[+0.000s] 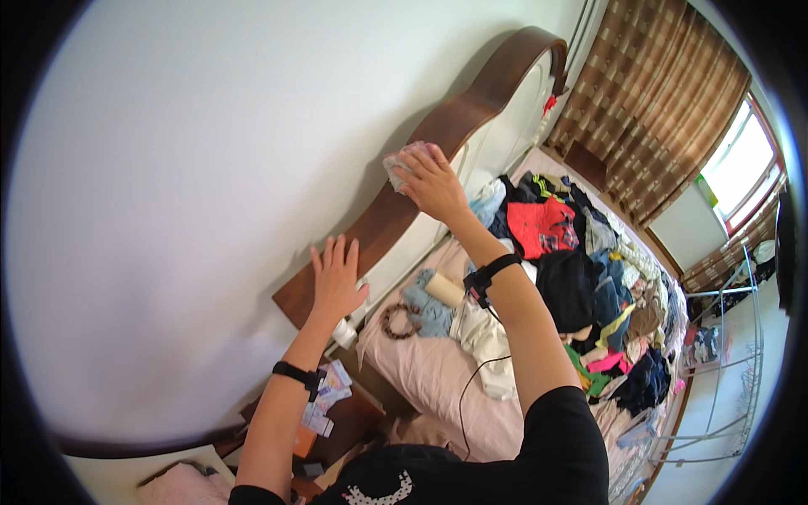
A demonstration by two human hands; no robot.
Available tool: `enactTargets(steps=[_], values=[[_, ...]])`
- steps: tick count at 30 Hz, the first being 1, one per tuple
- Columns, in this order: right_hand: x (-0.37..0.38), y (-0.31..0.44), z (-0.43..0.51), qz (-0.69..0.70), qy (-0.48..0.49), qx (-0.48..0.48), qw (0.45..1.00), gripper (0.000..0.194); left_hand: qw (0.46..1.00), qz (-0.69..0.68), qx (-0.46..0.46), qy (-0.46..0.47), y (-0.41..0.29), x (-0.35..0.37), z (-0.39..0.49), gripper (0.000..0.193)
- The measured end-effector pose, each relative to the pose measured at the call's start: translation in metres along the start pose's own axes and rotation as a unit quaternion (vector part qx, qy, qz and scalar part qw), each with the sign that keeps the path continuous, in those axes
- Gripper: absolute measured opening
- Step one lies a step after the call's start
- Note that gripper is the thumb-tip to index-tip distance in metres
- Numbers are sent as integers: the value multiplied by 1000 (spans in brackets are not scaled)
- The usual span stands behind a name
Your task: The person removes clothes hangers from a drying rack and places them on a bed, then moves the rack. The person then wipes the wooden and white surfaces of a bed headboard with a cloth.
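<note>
My right hand [434, 183] presses a light, pinkish cloth [396, 169] flat on the brown wooden top of the headboard [379, 221]; the palm side is hidden. Nearer to me, my left hand [338, 274] rests with spread fingers on the lower left end of the same wooden top, with no object seen in it. The curved top runs along the white wall and rises towards the curtains, above white panels. A black band with a small device is on each of my forearms.
Beside the headboard, the bed [435, 391] bears piled clothes [565, 284], a cream roll [445, 290] and a brown ring-shaped item [399, 320]. Small boxes lie on a brown nightstand [353, 410] below my left arm. A metal rack [719, 353] stands beyond the bed. A dark cable crosses the sheet.
</note>
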State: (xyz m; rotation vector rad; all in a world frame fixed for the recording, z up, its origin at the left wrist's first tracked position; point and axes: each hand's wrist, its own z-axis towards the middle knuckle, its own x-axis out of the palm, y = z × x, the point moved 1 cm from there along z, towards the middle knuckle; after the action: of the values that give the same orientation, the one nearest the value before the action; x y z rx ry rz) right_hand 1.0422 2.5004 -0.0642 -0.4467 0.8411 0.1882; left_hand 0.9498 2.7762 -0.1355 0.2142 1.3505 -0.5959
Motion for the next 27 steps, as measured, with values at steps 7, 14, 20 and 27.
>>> enactTargets(steps=[7,14,20,27], values=[[6,-140,72,67,-33,277,958,40,998,-13,-55,-14,5,7,12,79],[6,-151,57,158,-126,136,970,34,998,-6,-62,-29,-2,2,17,79],[23,-220,50,192,-15,129,973,38,997,13,-67,-25,-12,1,19,85],[35,-267,57,-10,-143,65,987,35,996,37,-70,-32,-15,0,19,83]])
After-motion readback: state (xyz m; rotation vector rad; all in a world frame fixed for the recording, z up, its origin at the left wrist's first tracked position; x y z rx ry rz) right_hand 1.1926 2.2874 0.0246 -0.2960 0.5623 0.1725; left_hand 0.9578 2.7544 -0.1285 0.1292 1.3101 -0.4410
